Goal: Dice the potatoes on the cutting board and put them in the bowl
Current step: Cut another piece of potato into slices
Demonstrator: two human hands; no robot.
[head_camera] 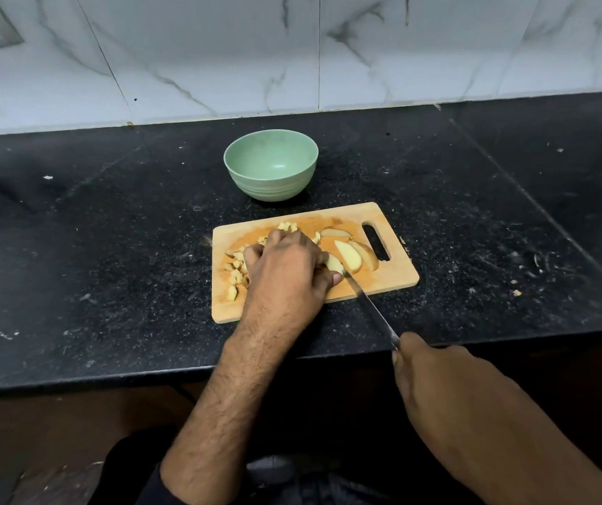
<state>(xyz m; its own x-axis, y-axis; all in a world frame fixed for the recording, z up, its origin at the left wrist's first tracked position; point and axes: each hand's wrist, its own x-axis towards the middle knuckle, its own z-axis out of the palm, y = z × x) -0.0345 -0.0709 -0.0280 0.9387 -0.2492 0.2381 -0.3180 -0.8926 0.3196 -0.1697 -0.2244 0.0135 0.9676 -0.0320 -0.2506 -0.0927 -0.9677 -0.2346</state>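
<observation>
Left hand (286, 266) fingers apparently clamp a potato wedge (334, 264); right hand (434, 377) fingers grip the knife (372, 308).

Bare counter (110, 249) lies open left and right of the cutting board (394, 278); behind it the bowl (271, 165) obstructs, near the board's far edge.

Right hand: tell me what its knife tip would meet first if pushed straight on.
Likely the potato slice pinned under the left hand; the right hand aims the knife at it. Depth is hard to judge.
</observation>
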